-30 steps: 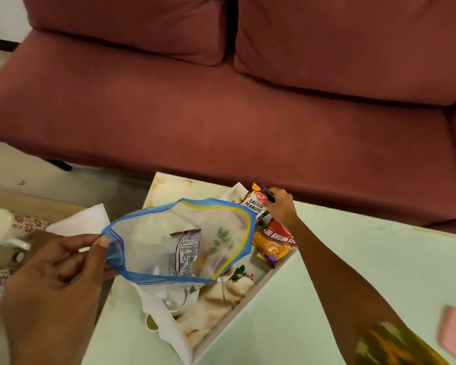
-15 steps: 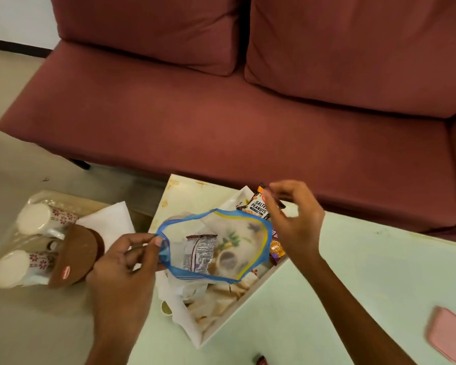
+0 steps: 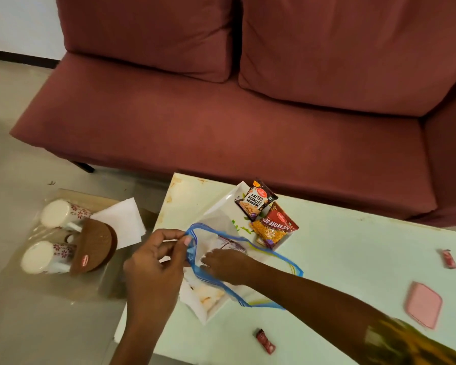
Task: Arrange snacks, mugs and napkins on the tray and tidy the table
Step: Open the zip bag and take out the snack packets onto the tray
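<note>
Since half a second ago the right hand [image 3: 223,262] has gone from hovering above the peanut packet to reaching inside the clear zip bag with a blue rim [image 3: 237,262], fingers spread over a silvery packet [image 3: 228,243] there; whether it grips it I cannot tell. The dark red fabric sofa [image 3: 221,114] fills the upper frame, and the pale green table [image 3: 340,259] runs across the lower right. At centre sits the white rectangular tray [image 3: 221,204], the bag lying over it. The left hand [image 3: 156,262] pinches the bag's rim between thumb and fingers. At centre left, two white floral mugs [image 3: 61,213] lie beside a white napkin [image 3: 123,222] (off the table). Salted peanuts packet [image 3: 256,201] and red bhujia sev packet [image 3: 275,227] rest at the tray's far end.
</note>
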The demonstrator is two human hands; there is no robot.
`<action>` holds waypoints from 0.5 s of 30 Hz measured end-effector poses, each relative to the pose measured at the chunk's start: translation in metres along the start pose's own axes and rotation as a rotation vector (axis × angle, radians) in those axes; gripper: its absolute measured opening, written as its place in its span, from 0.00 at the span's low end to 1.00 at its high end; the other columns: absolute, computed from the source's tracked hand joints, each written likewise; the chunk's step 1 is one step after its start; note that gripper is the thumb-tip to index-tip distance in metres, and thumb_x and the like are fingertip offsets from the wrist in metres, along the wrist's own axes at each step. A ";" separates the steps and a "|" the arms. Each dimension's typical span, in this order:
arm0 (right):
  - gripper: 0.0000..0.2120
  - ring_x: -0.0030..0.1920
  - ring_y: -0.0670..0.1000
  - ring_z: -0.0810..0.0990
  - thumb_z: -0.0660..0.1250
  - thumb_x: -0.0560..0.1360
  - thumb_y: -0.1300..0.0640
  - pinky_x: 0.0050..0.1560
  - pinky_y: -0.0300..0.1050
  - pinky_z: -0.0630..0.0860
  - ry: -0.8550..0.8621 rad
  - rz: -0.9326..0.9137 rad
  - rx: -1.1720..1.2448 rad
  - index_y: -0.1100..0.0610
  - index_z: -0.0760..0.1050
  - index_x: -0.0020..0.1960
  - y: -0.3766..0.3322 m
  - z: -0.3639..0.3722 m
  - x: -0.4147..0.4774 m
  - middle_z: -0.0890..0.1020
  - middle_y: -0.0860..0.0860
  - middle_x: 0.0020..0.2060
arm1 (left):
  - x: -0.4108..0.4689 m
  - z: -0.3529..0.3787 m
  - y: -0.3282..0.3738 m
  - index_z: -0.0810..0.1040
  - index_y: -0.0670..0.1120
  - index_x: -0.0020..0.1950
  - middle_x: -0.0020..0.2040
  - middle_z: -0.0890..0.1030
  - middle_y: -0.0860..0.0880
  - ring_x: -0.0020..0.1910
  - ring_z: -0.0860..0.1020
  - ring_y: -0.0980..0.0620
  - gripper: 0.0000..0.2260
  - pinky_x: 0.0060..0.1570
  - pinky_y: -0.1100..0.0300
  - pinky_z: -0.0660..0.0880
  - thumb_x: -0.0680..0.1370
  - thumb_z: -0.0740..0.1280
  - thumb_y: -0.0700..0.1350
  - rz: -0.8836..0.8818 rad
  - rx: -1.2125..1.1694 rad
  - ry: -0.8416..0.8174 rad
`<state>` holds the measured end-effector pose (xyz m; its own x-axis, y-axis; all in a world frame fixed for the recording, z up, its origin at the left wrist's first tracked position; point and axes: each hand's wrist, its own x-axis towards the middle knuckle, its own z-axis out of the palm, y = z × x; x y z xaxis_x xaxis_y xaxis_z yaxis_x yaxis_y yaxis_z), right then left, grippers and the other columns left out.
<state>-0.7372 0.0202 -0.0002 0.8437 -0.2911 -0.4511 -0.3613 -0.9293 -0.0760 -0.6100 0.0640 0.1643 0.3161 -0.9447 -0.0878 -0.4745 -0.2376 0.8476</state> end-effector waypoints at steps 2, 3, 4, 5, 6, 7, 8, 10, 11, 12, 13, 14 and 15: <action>0.16 0.57 0.61 0.74 0.51 0.77 0.67 0.58 0.54 0.72 0.037 -0.002 -0.027 0.64 0.67 0.63 -0.007 0.007 0.004 0.76 0.60 0.58 | -0.003 -0.004 0.003 0.78 0.46 0.44 0.41 0.83 0.46 0.42 0.82 0.46 0.09 0.30 0.65 0.79 0.68 0.65 0.50 0.005 -0.015 0.001; 0.16 0.55 0.60 0.76 0.51 0.77 0.67 0.56 0.54 0.73 0.065 -0.003 -0.063 0.62 0.69 0.61 -0.010 0.010 0.004 0.78 0.59 0.56 | -0.004 -0.005 0.003 0.78 0.46 0.44 0.41 0.83 0.46 0.41 0.82 0.46 0.11 0.29 0.66 0.78 0.67 0.65 0.51 0.008 -0.024 0.008; 0.15 0.52 0.58 0.78 0.52 0.76 0.66 0.53 0.52 0.75 0.080 -0.014 -0.074 0.59 0.72 0.58 -0.014 0.011 0.002 0.81 0.56 0.52 | -0.005 -0.007 0.004 0.78 0.46 0.44 0.41 0.83 0.46 0.41 0.82 0.46 0.12 0.29 0.69 0.77 0.67 0.64 0.52 0.010 -0.028 0.019; 0.15 0.48 0.56 0.80 0.53 0.75 0.65 0.49 0.49 0.76 0.049 -0.023 -0.060 0.56 0.74 0.54 -0.015 0.010 0.001 0.82 0.53 0.48 | -0.005 -0.009 0.003 0.78 0.47 0.44 0.41 0.83 0.46 0.40 0.82 0.47 0.12 0.29 0.70 0.77 0.67 0.64 0.52 0.011 -0.025 0.032; 0.14 0.45 0.52 0.81 0.55 0.73 0.64 0.46 0.45 0.77 0.008 -0.009 -0.045 0.52 0.76 0.51 -0.015 0.006 -0.001 0.83 0.49 0.45 | -0.005 -0.011 0.002 0.78 0.47 0.44 0.40 0.83 0.48 0.40 0.82 0.47 0.10 0.29 0.72 0.76 0.67 0.65 0.51 0.010 -0.013 0.042; 0.14 0.44 0.48 0.81 0.57 0.72 0.63 0.45 0.42 0.76 0.034 0.007 -0.095 0.49 0.77 0.48 -0.014 0.002 -0.002 0.83 0.46 0.42 | -0.005 -0.012 0.000 0.77 0.47 0.43 0.39 0.82 0.50 0.40 0.82 0.49 0.08 0.28 0.74 0.75 0.69 0.66 0.49 0.010 0.002 0.050; 0.14 0.45 0.48 0.80 0.58 0.72 0.64 0.47 0.41 0.75 0.054 0.034 -0.079 0.49 0.77 0.48 -0.012 -0.003 -0.003 0.83 0.47 0.43 | -0.006 -0.013 -0.002 0.77 0.48 0.43 0.38 0.81 0.53 0.39 0.81 0.50 0.05 0.28 0.75 0.74 0.70 0.67 0.47 0.010 0.020 0.051; 0.14 0.52 0.56 0.78 0.58 0.74 0.69 0.55 0.50 0.75 0.012 0.061 0.076 0.57 0.75 0.54 -0.009 -0.007 -0.002 0.81 0.55 0.50 | -0.007 -0.012 -0.004 0.76 0.48 0.43 0.36 0.79 0.57 0.38 0.81 0.53 0.04 0.28 0.76 0.73 0.71 0.68 0.45 0.011 0.051 0.044; 0.14 0.53 0.59 0.77 0.58 0.74 0.70 0.54 0.54 0.75 0.011 0.084 0.150 0.59 0.73 0.56 -0.009 -0.011 -0.003 0.80 0.58 0.52 | -0.008 -0.011 -0.004 0.76 0.47 0.43 0.36 0.78 0.56 0.37 0.81 0.54 0.05 0.29 0.76 0.73 0.70 0.68 0.46 0.011 0.059 0.037; 0.15 0.53 0.61 0.77 0.60 0.73 0.71 0.51 0.57 0.75 0.037 0.143 0.205 0.60 0.72 0.57 -0.010 -0.017 -0.007 0.79 0.59 0.53 | -0.008 -0.009 -0.004 0.76 0.47 0.44 0.37 0.79 0.55 0.36 0.80 0.54 0.07 0.29 0.76 0.74 0.70 0.67 0.48 0.010 0.066 0.033; 0.16 0.53 0.62 0.77 0.61 0.73 0.71 0.49 0.58 0.75 0.075 0.204 0.270 0.60 0.72 0.59 -0.013 -0.023 -0.011 0.79 0.60 0.54 | -0.007 -0.006 -0.004 0.77 0.46 0.44 0.38 0.80 0.53 0.35 0.80 0.54 0.09 0.28 0.75 0.74 0.69 0.66 0.50 0.013 0.079 0.034; 0.17 0.55 0.62 0.77 0.61 0.73 0.70 0.50 0.57 0.75 0.107 0.258 0.351 0.59 0.72 0.60 -0.016 -0.027 -0.016 0.78 0.59 0.56 | -0.006 -0.004 -0.003 0.78 0.44 0.45 0.38 0.80 0.52 0.35 0.79 0.54 0.10 0.26 0.75 0.73 0.70 0.67 0.50 0.021 0.103 0.040; 0.18 0.57 0.61 0.76 0.60 0.74 0.70 0.52 0.55 0.74 0.144 0.313 0.450 0.59 0.71 0.62 -0.020 -0.032 -0.022 0.77 0.58 0.59 | -0.005 -0.003 -0.003 0.79 0.43 0.46 0.39 0.80 0.51 0.34 0.78 0.56 0.10 0.25 0.76 0.72 0.71 0.67 0.48 0.031 0.132 0.048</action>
<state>-0.7358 0.0378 0.0392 0.7034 -0.5942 -0.3900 -0.7099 -0.6145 -0.3441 -0.6078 0.0698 0.1635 0.3371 -0.9408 -0.0345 -0.5878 -0.2390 0.7729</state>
